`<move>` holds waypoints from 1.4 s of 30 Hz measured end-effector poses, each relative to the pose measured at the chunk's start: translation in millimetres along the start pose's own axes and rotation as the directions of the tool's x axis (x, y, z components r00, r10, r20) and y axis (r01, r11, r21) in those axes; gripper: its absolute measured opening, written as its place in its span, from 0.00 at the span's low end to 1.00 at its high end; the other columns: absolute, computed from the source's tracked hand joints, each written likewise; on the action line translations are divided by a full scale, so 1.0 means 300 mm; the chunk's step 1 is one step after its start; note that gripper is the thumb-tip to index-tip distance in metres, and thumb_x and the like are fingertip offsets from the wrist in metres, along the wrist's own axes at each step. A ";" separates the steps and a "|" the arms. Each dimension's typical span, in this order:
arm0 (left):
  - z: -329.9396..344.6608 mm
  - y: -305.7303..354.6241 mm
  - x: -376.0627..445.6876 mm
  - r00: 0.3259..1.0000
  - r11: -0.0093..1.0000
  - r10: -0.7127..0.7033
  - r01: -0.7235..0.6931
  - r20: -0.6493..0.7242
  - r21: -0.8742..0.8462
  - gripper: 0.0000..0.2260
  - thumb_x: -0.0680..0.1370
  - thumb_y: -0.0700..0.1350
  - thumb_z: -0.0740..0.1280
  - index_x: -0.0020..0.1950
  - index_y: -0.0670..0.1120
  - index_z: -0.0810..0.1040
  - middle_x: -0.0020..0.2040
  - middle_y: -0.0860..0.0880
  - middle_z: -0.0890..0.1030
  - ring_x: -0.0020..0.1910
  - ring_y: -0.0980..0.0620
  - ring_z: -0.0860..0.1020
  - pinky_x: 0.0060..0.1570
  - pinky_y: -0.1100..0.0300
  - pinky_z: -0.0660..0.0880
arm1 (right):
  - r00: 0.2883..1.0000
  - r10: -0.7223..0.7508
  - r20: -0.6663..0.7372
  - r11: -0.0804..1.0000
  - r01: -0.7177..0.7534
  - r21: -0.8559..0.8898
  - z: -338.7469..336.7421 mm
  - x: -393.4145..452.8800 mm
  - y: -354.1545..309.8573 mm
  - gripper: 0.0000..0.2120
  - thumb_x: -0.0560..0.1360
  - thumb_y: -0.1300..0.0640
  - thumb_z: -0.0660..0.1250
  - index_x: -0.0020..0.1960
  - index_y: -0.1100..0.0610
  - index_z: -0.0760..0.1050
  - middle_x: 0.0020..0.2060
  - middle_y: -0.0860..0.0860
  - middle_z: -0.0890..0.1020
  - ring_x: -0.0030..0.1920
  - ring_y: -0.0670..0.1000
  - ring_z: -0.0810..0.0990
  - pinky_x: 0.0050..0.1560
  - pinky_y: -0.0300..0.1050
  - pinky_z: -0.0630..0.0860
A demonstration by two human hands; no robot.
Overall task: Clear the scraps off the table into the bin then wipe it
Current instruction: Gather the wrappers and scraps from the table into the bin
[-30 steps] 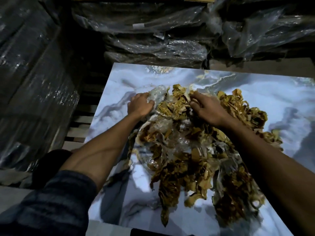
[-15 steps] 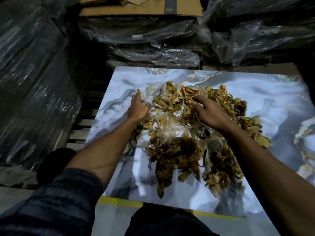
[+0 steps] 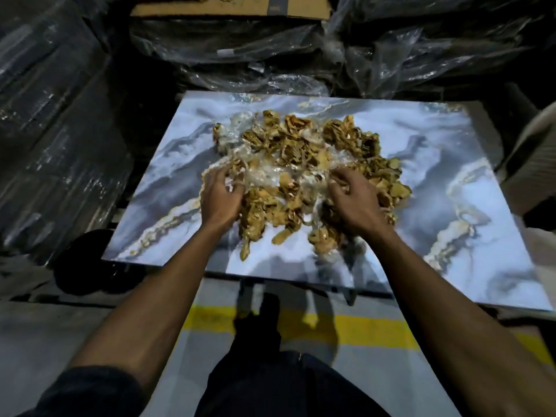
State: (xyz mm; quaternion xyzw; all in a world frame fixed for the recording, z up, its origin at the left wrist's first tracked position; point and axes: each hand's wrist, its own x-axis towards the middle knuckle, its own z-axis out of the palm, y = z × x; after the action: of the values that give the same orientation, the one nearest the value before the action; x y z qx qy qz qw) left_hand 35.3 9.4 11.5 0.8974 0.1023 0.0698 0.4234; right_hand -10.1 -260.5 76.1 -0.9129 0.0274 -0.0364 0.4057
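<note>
**Gold scraps heaped mid-table, both hands in the pile**

Head view: Golden-brown scraps (image 3: 304,179), crumpled and mixed with clear plastic film (image 3: 267,176), lie in one loose heap on the middle of the table (image 3: 451,164), whose top is a blue-grey marbled slab with pale gold veins. The heap runs from near the far edge down toward the near edge, with a few strands trailing out at its near side.

The left hand (image 3: 221,197) sits at the heap's left near side, palm down, fingers (image 3: 233,188) curled and dug into the film and scraps. Whether they have closed on a bunch or only press on it cannot be told. The right hand (image 3: 352,200) lies on the right near part of the heap, palm down, fingers (image 3: 338,179) spread and half bent, resting on the scraps and gripping nothing that can be seen. Both forearms are bare; a dark sleeve (image 3: 90,392) shows at the left elbow.

Behind the table stand dark bundles wrapped in plastic (image 3: 270,40), with cardboard (image 3: 228,7) on top. More wrapped stacks (image 3: 51,130) line the left side. Below the near edge, a yellow line (image 3: 376,329) crosses the grey floor. No bin can be made out.
</note>
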 end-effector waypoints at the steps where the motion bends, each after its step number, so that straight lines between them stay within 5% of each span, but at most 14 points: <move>1: 0.000 -0.007 -0.042 1.000 1.000 0.006 -0.006 -0.006 -0.009 0.25 0.75 0.58 0.63 0.70 0.51 0.69 0.71 0.48 0.71 0.69 0.46 0.70 0.66 0.48 0.70 | 0.997 0.015 -0.074 1.000 -0.014 0.025 -0.015 -0.040 0.030 0.16 0.80 0.53 0.62 0.67 0.55 0.74 0.64 0.53 0.77 0.62 0.50 0.74 0.64 0.50 0.71; 6: 0.009 -0.068 -0.184 0.999 0.999 -0.042 0.042 0.004 0.004 0.29 0.78 0.56 0.62 0.76 0.49 0.62 0.77 0.47 0.61 0.76 0.46 0.60 0.72 0.48 0.61 | 0.920 0.186 -0.345 0.977 -0.137 0.160 -0.066 -0.192 0.193 0.16 0.78 0.54 0.66 0.64 0.57 0.75 0.63 0.54 0.72 0.57 0.48 0.75 0.62 0.45 0.73; 10: 0.038 -0.089 -0.227 0.997 0.998 -0.055 0.055 0.046 0.010 0.30 0.80 0.60 0.58 0.79 0.52 0.53 0.80 0.50 0.52 0.79 0.49 0.50 0.75 0.48 0.52 | 0.897 0.330 -0.295 0.937 -0.275 0.214 -0.057 -0.231 0.317 0.31 0.77 0.42 0.62 0.76 0.53 0.61 0.77 0.56 0.57 0.77 0.55 0.56 0.74 0.52 0.57; 15: 0.078 -0.079 -0.190 0.994 0.998 -0.054 0.056 0.094 -0.024 0.36 0.75 0.67 0.51 0.79 0.53 0.49 0.80 0.50 0.47 0.79 0.52 0.44 0.76 0.48 0.47 | 0.899 0.358 -0.253 0.931 -0.323 0.169 -0.065 -0.152 0.396 0.35 0.78 0.37 0.59 0.80 0.47 0.50 0.80 0.54 0.42 0.79 0.55 0.44 0.75 0.54 0.48; 23: 0.195 -0.026 -0.154 0.989 0.997 0.045 -0.036 0.141 -0.068 0.39 0.72 0.71 0.50 0.79 0.52 0.54 0.80 0.49 0.49 0.79 0.53 0.46 0.76 0.50 0.47 | 0.914 0.351 -0.205 0.937 -0.344 0.069 0.065 -0.020 0.386 0.36 0.75 0.30 0.49 0.79 0.42 0.49 0.80 0.52 0.49 0.79 0.55 0.47 0.76 0.65 0.45; 30: 0.275 0.040 -0.108 0.995 0.998 0.024 -0.018 0.097 -0.067 0.38 0.73 0.69 0.50 0.77 0.50 0.60 0.79 0.44 0.56 0.78 0.46 0.54 0.74 0.44 0.56 | 0.858 0.462 -0.226 0.884 -0.465 0.044 0.207 0.019 0.275 0.37 0.74 0.31 0.48 0.79 0.45 0.53 0.80 0.52 0.52 0.79 0.52 0.47 0.76 0.58 0.39; 34: 0.244 0.018 -0.089 0.988 0.991 0.132 -0.129 0.077 -0.038 0.38 0.74 0.72 0.50 0.77 0.52 0.59 0.79 0.45 0.53 0.78 0.45 0.52 0.73 0.39 0.55 | 0.872 0.440 -0.213 0.895 -0.407 0.182 0.167 -0.010 0.258 0.34 0.74 0.30 0.49 0.78 0.38 0.50 0.80 0.48 0.47 0.79 0.50 0.43 0.76 0.59 0.40; 42: 0.201 -0.042 -0.108 0.803 0.854 0.368 -0.492 0.469 0.172 0.52 0.62 0.81 0.54 0.77 0.58 0.39 0.79 0.46 0.39 0.77 0.41 0.36 0.72 0.38 0.47 | 0.991 0.131 0.031 0.991 -0.130 -0.028 0.199 -0.209 0.257 0.53 0.62 0.19 0.58 0.78 0.39 0.40 0.78 0.50 0.34 0.78 0.53 0.35 0.75 0.58 0.42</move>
State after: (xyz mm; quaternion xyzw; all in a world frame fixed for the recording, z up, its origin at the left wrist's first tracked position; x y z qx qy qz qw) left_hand 15.1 -35.7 -37.5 0.9416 -0.1904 -0.0448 0.2742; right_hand -69.0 -263.1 -23.8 -0.9147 0.0809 0.0055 0.3959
